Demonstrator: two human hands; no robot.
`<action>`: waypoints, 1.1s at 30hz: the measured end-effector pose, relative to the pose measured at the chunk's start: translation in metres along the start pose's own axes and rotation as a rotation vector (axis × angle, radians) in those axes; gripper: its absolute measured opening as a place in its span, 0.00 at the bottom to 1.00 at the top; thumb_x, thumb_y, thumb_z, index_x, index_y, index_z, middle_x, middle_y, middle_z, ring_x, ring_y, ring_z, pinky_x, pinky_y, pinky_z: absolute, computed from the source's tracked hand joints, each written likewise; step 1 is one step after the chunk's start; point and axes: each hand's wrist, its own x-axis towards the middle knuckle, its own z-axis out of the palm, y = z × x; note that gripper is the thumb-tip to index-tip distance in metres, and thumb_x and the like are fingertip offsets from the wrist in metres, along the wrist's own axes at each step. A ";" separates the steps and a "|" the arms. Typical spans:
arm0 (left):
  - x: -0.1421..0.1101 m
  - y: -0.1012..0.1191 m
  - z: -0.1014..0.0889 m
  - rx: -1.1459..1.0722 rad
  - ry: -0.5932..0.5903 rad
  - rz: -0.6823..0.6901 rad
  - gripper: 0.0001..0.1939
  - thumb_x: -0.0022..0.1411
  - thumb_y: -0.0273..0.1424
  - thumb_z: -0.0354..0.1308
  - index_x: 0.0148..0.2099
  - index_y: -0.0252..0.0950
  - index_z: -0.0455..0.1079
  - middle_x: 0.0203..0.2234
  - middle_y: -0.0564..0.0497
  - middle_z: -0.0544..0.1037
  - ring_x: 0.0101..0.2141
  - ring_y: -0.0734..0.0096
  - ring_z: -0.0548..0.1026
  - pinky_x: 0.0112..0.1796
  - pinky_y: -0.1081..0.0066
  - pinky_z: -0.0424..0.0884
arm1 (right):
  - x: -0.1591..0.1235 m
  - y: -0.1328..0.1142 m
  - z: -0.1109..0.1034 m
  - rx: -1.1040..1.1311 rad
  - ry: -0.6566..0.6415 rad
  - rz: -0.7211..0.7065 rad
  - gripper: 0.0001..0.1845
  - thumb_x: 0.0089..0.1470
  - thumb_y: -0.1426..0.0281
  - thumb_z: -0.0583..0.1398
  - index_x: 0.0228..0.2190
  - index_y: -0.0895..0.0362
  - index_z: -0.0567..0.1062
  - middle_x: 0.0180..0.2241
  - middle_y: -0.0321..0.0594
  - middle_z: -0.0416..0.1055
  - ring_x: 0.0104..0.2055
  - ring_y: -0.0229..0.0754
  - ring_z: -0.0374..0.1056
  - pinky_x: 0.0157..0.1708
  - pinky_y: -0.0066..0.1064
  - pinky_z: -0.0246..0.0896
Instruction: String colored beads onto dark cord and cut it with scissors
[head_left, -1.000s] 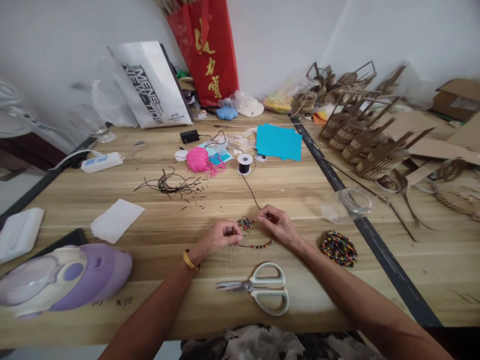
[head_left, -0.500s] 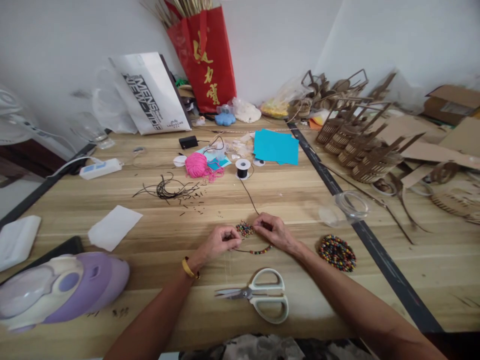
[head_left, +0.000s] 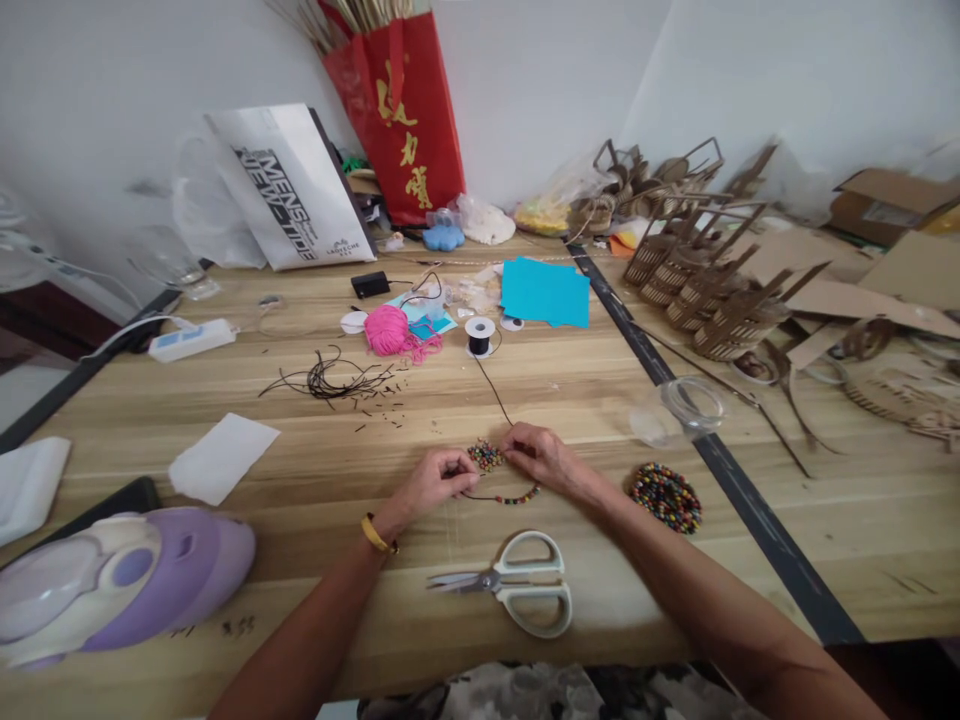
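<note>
Pale wall at the back, wood-grain table [head_left: 360,600] with a dark strip running down its right part.

Left to right: purple-and-cream plastic appliance [head_left: 169,575] at lower left, white sheet of paper [head_left: 223,458] above it, loose bundle of thin black cord lengths [head_left: 322,380] left of centre. None of these near the hands.

Left hand [head_left: 429,484], centre: thumb and forefinger pinched together on a thin black cord [head_left: 481,499]. Cord looks light and bendy, with enough spring to hold a curve. Best hold: bare part, just behind the tip.

White-flanged spool of black cord [head_left: 479,337] above centre; its line runs down to the right hand. Small heap of mixed-colour round beads [head_left: 486,455] between the hands. Beads look hard, light, maybe wood; likely to roll, so take singly by the sides with fingertips.

Grey-handled metal scissors [head_left: 499,582] lie below, apart from both hands. Short curved row of threaded beads [head_left: 517,498] between scissors and heap. Probably slides freely, so grip cord rather than beads.

Right hand [head_left: 546,456]: fingers curled at the heap's right edge; can't tell if clamped on cord or bead.

Coiled multicolour bead strand [head_left: 665,497] right of the right forearm, untouched.
</note>
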 end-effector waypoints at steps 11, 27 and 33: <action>-0.001 0.001 0.000 0.009 0.000 -0.001 0.11 0.53 0.35 0.61 0.29 0.30 0.67 0.21 0.51 0.73 0.24 0.76 0.70 0.28 0.74 0.66 | -0.001 -0.007 0.006 -0.269 -0.098 -0.079 0.06 0.58 0.78 0.55 0.33 0.58 0.71 0.32 0.40 0.67 0.33 0.39 0.66 0.34 0.28 0.59; -0.001 -0.002 0.001 0.039 -0.022 0.040 0.10 0.54 0.34 0.60 0.30 0.30 0.68 0.23 0.52 0.72 0.25 0.76 0.69 0.29 0.75 0.66 | -0.003 -0.012 0.008 -0.365 -0.127 -0.055 0.05 0.59 0.76 0.55 0.35 0.58 0.71 0.34 0.40 0.67 0.33 0.38 0.65 0.33 0.26 0.58; 0.001 -0.006 0.000 0.048 -0.021 0.050 0.10 0.55 0.33 0.59 0.30 0.30 0.68 0.23 0.52 0.72 0.25 0.77 0.68 0.29 0.75 0.65 | -0.002 -0.011 0.005 -0.074 -0.004 -0.033 0.04 0.56 0.74 0.57 0.30 0.58 0.72 0.30 0.39 0.69 0.31 0.37 0.64 0.31 0.27 0.58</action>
